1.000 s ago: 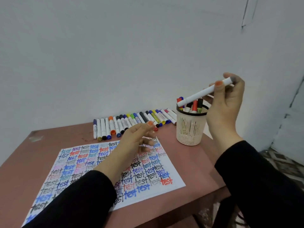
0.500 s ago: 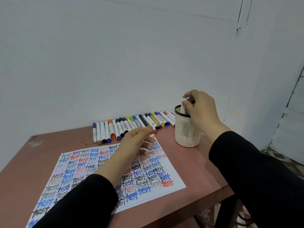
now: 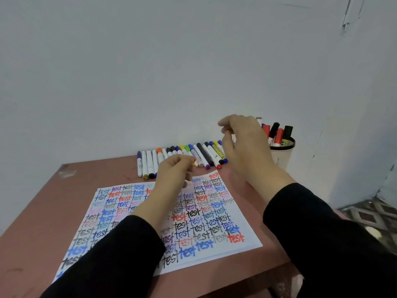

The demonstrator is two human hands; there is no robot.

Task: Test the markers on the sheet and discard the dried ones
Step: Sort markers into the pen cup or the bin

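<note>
Just changed, right hand (image 3: 242,147): a second ago it pinched a white marker above the cup (image 3: 281,157). Half a second ago it was pushing that marker down into the cup. Now it is off the cup, above the right end of the marker row (image 3: 150,162).
Right hand, state: fingers loosely curled, thumb near the fingertips, nothing held that I can see. Slightly blurred.
Left hand (image 3: 174,175): hovers over the far edge of the sheet (image 3: 204,233), much where it was. Fingers loosely curled, nothing in them.
Meaning for task: I judge that marker dry and now discarded, which closes one test. Next is probably a fresh pick from the row.
Markers in cup (image 3: 279,134): upright, red and black caps above the rim.
Marker row: capped, side by side along the far edge of the table (image 3: 43,201), close under the wall (image 3: 171,61), just beyond the sheet.
Sheet: flat mid-table, almost filled with the word "test". Little bare paper is left for new strokes.
Edges: the sheet's near right corner lies close to the table's edge, with tiled floor (image 3: 369,216) below. My right forearm hides how near the cup stands to the table's right edge.
Open room: bare tabletop shows left of the sheet. The wall behind the row limits any reach past it.
</note>
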